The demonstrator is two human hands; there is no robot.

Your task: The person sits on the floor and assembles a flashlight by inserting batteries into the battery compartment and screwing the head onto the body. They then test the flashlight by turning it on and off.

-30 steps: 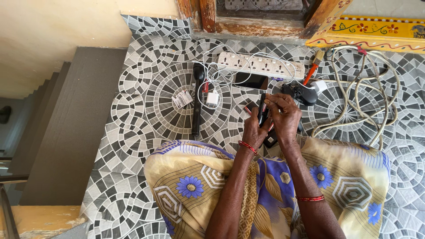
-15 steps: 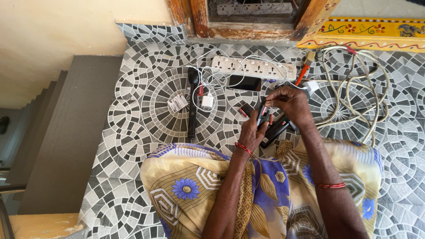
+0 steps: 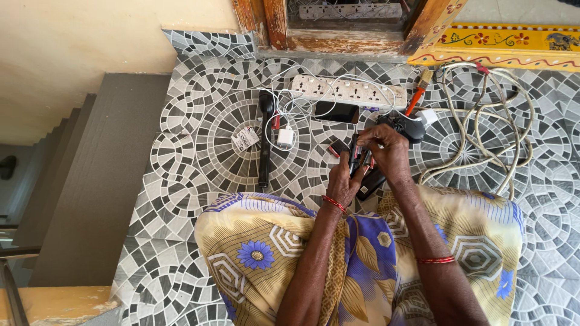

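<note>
1. A small dark device (image 3: 355, 158), narrow and upright, sits between both hands just above the person's lap, over the patterned tile floor (image 3: 181, 163). The left hand (image 3: 343, 181) wraps it from below in a clenched grip; the right hand (image 3: 386, 151) pinches its top with the fingertips. What exactly the fingertips work on is hidden, so a small part could slip out unnoticed.

2. Small red-tipped pieces (image 3: 336, 149) lie on the floor just beside the hands. They look light enough to roll or get lost against the busy grey mosaic pattern if a wrist brushes them.

3. A flat black object (image 3: 370, 184) lies touching the edge of the yellow and blue floral cloth (image 3: 260, 253) on the lap. A shift of the knees could likely drag or cover it.

4. A white power strip (image 3: 349, 92) lies near, beyond the hands, with thin white wires (image 3: 284, 115) and a small white plug block (image 3: 285, 137) tangled beside it. A reach forward could snag a wire and pull the strip.

5. A black phone (image 3: 336, 111) rests just under the strip, and a red-handled screwdriver (image 3: 415, 99) is at its right end; either could be knocked.

6. A thick pale coiled cable (image 3: 489, 127) lies to the right, well apart.
</note>
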